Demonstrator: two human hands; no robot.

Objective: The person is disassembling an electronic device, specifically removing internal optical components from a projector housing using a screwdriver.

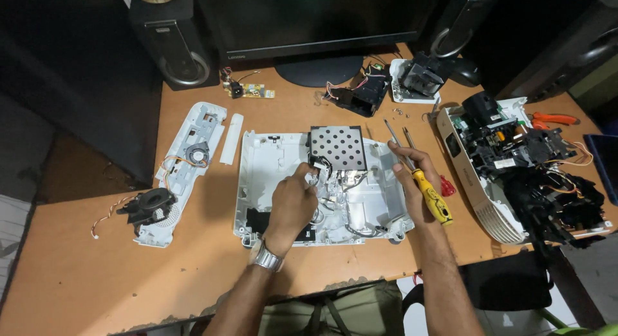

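A white plastic case shell [264,175] lies open on the wooden desk, with a perforated metal shield [338,147] at its top middle. My left hand [291,204], a metal watch on its wrist, reaches into the shell and pinches a small white part [315,177] just below the shield. My right hand [412,181] rests on the shell's right edge. It grips a yellow-handled screwdriver [432,197] whose shaft points up and away. A second screwdriver shaft lies beside it.
A white side panel with a fan [187,159] and a black blower [149,204] lie at the left. A gutted device body with black parts and wires [515,175] sits at the right. Orange pliers [553,119], a monitor stand [318,69], speakers and a small circuit board [248,90] line the back.
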